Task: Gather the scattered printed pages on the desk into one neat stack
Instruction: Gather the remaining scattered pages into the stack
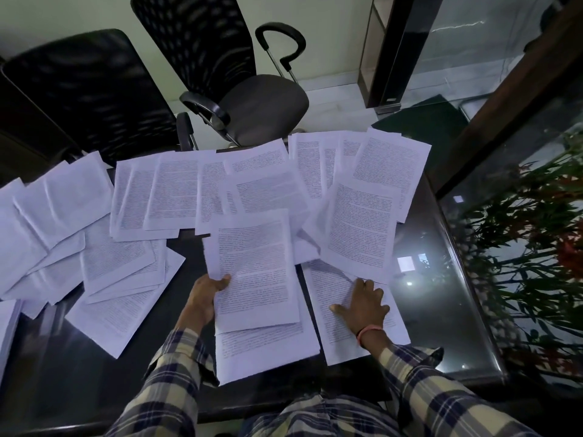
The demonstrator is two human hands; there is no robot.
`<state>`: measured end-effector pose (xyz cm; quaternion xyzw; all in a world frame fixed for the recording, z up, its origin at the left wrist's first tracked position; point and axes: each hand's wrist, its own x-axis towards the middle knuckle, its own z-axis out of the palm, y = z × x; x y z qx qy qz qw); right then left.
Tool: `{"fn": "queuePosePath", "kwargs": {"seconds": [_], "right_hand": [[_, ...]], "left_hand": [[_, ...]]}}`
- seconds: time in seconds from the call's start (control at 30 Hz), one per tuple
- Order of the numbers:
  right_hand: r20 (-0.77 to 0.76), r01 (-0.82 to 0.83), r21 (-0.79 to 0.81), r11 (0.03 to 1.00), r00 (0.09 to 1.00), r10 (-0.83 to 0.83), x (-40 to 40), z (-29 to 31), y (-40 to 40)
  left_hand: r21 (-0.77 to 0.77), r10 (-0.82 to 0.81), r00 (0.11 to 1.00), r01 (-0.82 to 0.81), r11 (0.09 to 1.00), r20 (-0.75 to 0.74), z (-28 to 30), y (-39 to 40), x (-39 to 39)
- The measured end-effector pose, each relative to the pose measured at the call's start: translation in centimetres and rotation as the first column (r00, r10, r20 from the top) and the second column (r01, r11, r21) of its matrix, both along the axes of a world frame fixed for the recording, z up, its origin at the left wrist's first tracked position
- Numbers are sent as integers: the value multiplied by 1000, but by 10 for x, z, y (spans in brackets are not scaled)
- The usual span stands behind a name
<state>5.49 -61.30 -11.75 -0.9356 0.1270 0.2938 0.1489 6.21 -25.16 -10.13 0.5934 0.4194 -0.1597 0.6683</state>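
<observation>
Many white printed pages (176,190) lie scattered and overlapping across the dark glass-topped desk (441,294), from the far left edge to the back right. My left hand (205,298) grips the left edge of a printed page (255,266) in the middle, thumb on top, holding it over another sheet (268,348) near the front edge. My right hand (362,305) rests flat, fingers spread, on a separate page (337,310) to the right. A thicker pile of paper (8,323) shows at the left border.
Two black mesh office chairs (239,99) (88,89) stand behind the desk. A plant with green leaves and red flowers (536,247) sits behind glass at the right. The desk's right part is bare reflective glass.
</observation>
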Motion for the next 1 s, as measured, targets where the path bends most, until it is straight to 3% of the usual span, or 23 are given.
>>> {"fn": "queuePosePath", "kwargs": {"seconds": [0.1,0.23,0.3,0.37,0.43,0.47,0.53,0.57,0.7,0.8,0.87,0.93,1.0], "right_hand": [[-27,-21,-21,1000,999,20,7,4,3],[-89,-9,-25,1000,996,7,16,12,12],[-98,86,63,994,992,-80,30,16,15],[-64,273,258,927,962,-265,48,22,16],[-104,446,527,723,879,-466,67,33,17],[-190,517,659,546,817,-544,78,41,18],[-385,564,802,198,740,-552,98,56,16],[-418,548,826,130,752,-510,108,61,12],[-369,477,865,155,815,-447,135,56,-5],[-130,392,821,414,835,-534,140,37,-21],[22,397,780,484,755,-655,142,28,-40],[59,444,812,378,583,-810,145,27,-62],[3,474,847,240,449,-894,147,27,-84]], "left_hand": [[14,96,995,-97,995,25,-1,24,-5],[-9,106,990,-106,994,92,7,39,-5],[-3,89,987,-89,996,131,13,41,-3],[15,37,985,-40,999,170,16,40,-1],[23,-11,983,7,1000,182,18,33,3],[34,-29,984,23,999,176,20,28,6],[56,-94,981,86,995,170,22,16,14],[62,-138,976,129,990,170,23,8,17],[13,-216,961,217,976,170,26,-27,29],[26,-201,966,200,980,159,27,-47,35],[73,-96,985,86,994,147,22,-51,36],[115,34,990,-51,992,140,22,-54,35],[144,100,985,-120,982,138,18,-56,33]]}}
